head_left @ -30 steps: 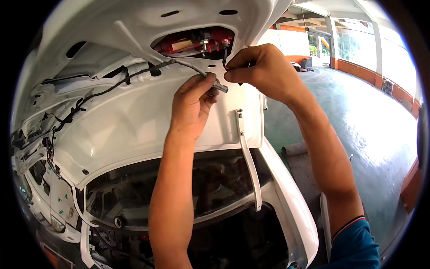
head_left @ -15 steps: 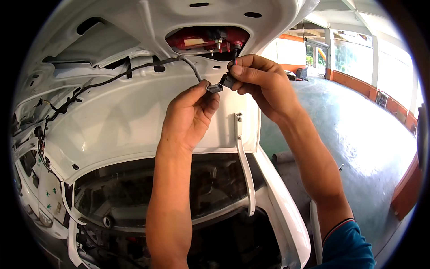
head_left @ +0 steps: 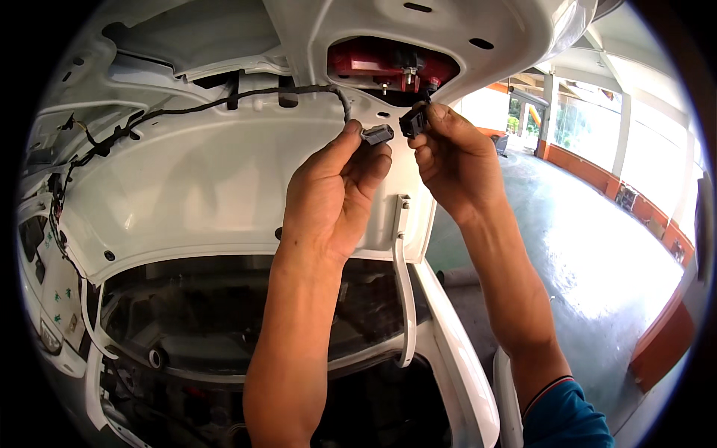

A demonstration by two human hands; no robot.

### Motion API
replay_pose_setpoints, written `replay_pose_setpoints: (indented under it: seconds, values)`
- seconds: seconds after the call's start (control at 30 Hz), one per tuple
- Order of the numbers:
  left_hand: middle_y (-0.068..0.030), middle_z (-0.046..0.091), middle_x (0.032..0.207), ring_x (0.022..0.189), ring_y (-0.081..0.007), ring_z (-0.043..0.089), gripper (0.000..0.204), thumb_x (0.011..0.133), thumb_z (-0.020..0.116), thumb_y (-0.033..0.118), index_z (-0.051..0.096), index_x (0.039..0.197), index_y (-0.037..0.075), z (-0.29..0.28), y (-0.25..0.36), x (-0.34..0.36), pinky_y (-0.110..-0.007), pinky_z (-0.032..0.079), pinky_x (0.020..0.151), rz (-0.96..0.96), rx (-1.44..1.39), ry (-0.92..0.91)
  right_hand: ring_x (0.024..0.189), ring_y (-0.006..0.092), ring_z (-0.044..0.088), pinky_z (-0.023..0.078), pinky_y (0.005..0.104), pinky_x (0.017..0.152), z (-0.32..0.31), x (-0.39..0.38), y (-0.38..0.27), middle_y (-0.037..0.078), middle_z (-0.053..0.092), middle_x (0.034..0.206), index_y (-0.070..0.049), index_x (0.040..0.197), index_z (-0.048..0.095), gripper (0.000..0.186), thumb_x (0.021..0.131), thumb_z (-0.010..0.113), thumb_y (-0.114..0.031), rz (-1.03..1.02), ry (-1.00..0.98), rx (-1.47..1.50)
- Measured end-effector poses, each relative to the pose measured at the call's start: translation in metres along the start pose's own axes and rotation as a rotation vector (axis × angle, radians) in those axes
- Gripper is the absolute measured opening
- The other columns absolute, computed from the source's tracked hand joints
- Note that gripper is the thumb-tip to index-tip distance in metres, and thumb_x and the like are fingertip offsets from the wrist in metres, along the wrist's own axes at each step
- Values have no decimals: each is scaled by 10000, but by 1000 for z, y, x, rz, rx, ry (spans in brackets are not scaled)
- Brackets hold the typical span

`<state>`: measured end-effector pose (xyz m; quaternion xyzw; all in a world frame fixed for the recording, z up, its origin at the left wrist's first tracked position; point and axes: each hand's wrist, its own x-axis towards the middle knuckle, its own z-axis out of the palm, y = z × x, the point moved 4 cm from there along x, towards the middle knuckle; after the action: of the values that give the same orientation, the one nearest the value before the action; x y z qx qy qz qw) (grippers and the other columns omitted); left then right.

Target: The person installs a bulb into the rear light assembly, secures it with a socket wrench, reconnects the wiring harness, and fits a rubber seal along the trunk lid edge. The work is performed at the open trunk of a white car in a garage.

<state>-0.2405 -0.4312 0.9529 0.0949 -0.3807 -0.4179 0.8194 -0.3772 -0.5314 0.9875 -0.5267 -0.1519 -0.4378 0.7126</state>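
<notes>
A small grey wiring connector [head_left: 378, 135] sticks out of my left hand [head_left: 336, 190], pinched between thumb and fingers. A dark wrapped cable [head_left: 343, 102] runs down to it from the raised white trunk lid [head_left: 202, 179]. My right hand [head_left: 464, 153] is closed on a black wiring connector [head_left: 411, 122], whose short lead goes up toward a red lamp housing [head_left: 366, 63]. The two connectors face each other with a narrow gap between them. The housing sits in an oval opening of the lid, above my hands, with metal studs showing.
The wiring harness [head_left: 168, 113] stretches along the lid toward the far left. A white hinge arm [head_left: 406, 299] stands below my hands, beside the dark rear window [head_left: 224, 313]. Shiny workshop floor [head_left: 553, 224] spreads out at the right, with an orange-based wall [head_left: 590, 171] behind.
The two connectors touched or nearly touched before; now a gap shows between them. The black connector has turned to show its open end. The whole view has shifted slightly.
</notes>
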Motion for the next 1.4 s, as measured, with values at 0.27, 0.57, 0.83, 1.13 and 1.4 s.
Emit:
replay_pose_setpoints:
  seconds: [0.27,0.57,0.83,1.13,1.4]
  values:
    - [-113,705,966,853,-209,727,144,1034,674,137,661,1026,-6,7,2,-4,-278,650,766,-16,53,-27,745,170,728,617,238,661,1,1,-1,65,723,887,-26,1022,676,111,985,696,-129,85,-21,104]
    - [-107,689,952,841,-209,702,151,1035,664,160,654,1031,10,8,-2,-5,-297,602,741,-23,143,-3,734,189,691,604,245,648,3,5,-2,102,701,893,8,1005,699,201,988,651,-187,250,-197,303]
    - [-139,706,971,812,-221,730,244,1033,631,100,647,1225,-49,6,0,-9,-326,611,704,138,244,70,735,181,676,594,241,653,3,7,-1,96,675,907,10,1020,707,216,985,650,-196,257,-248,313]
    - [-77,703,1047,956,-199,701,336,968,599,-14,648,1300,-18,7,-2,-10,-326,559,898,112,300,-154,746,184,695,592,235,680,0,7,-1,93,711,908,-1,1056,697,214,975,658,-194,236,-243,244]
    - [-61,702,1070,994,-193,685,349,927,647,-4,653,1275,1,2,-1,-11,-322,536,919,108,271,-194,734,183,635,562,237,607,-5,9,1,96,647,926,34,1134,663,265,1001,621,-192,231,-173,276]
